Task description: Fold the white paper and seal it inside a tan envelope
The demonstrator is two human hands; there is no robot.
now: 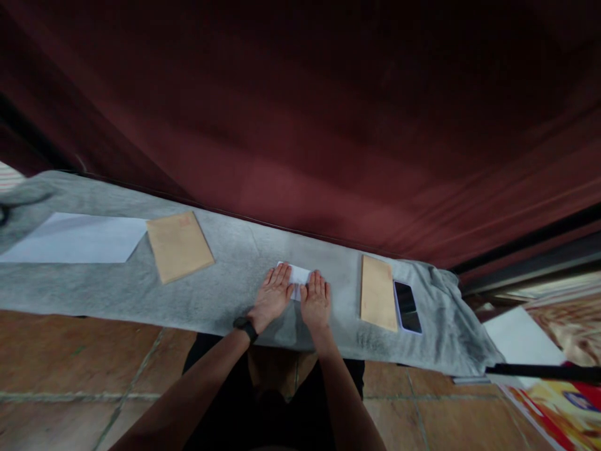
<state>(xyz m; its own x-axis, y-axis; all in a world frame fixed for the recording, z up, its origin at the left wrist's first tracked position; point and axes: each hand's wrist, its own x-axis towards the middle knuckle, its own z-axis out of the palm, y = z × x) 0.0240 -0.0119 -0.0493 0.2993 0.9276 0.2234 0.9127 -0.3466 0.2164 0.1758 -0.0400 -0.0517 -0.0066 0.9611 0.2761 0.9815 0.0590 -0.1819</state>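
Observation:
A small folded white paper (298,274) lies on a grey cloth (225,282) that covers a low surface. My left hand (272,294) lies flat on the paper's left part, fingers stretched out, a black band at the wrist. My right hand (315,302) lies flat on its right part, fingers together and extended. Most of the paper is hidden under the two hands.
A brown envelope (178,245) and a white sheet (75,238) lie to the left. To the right are another brown envelope (377,292) and a dark phone (407,306). A dark red curtain (328,125) hangs behind. Tiled floor (70,369) lies below, with coloured printed material (558,407) at the right.

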